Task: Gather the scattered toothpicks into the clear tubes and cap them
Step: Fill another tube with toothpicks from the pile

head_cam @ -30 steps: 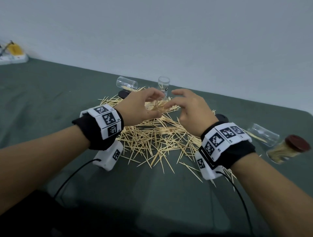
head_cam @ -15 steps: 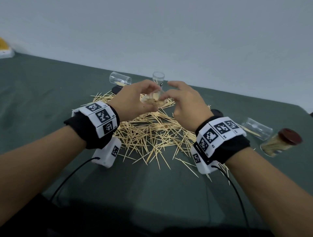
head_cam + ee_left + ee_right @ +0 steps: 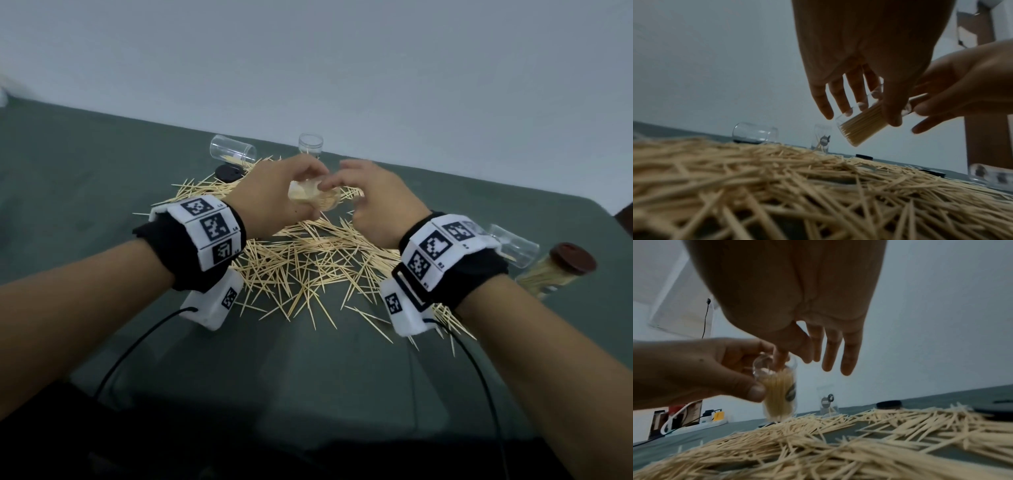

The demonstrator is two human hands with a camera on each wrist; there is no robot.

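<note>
Left hand (image 3: 274, 202) clamped round filled tube (image 3: 313, 198), raised over toothpick pile (image 3: 308, 260); tube tilted, mouth toward 3 o'clock; right hand (image 3: 380, 205) there, thumb and forefinger at the rim, other fingers spread; nearest black cap (image 3: 228, 173) at 10 o'clock, left hand's side.

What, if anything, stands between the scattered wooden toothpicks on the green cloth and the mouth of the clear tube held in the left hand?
Nothing separate blocks it. The left hand grips the clear plastic tube, already well filled, above the scattered wooden toothpicks. Only the right hand's fingertips are at its open mouth.
</note>
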